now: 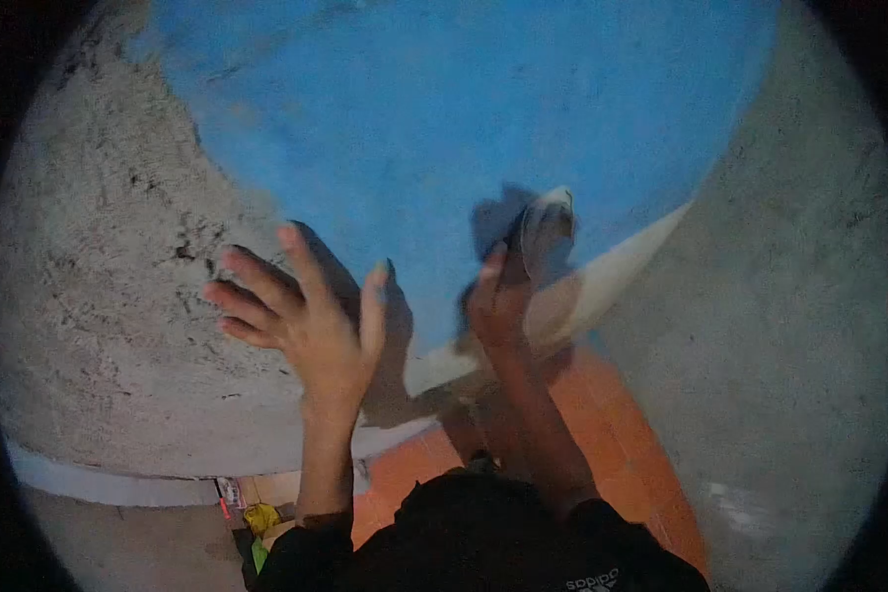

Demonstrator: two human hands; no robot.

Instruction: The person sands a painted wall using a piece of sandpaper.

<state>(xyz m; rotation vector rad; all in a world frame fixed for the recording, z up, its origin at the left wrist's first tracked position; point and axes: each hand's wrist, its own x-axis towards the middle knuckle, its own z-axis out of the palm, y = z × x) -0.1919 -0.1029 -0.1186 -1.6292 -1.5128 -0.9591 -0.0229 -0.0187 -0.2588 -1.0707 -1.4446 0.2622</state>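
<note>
My left hand (316, 321) is raised in front of the wall with its fingers spread and nothing in them. Its shadow falls on the wall just to its right. My right hand (501, 301) is closed, its fingers bent round a thin flat piece with a pale curved edge (560, 197). That piece is dim and partly lost in shadow, so its kind cannot be made out. Behind both hands is a blue painted wall area (414, 138). Whether either hand touches the wall is hard to tell.
Rough grey plaster (99, 266) borders the blue on the left, and a smoother grey surface (789, 326) on the right. A pale band (627, 261) edges the blue below. Orange floor tiles (612, 424) show underneath. A yellow item (260, 518) lies at lower left.
</note>
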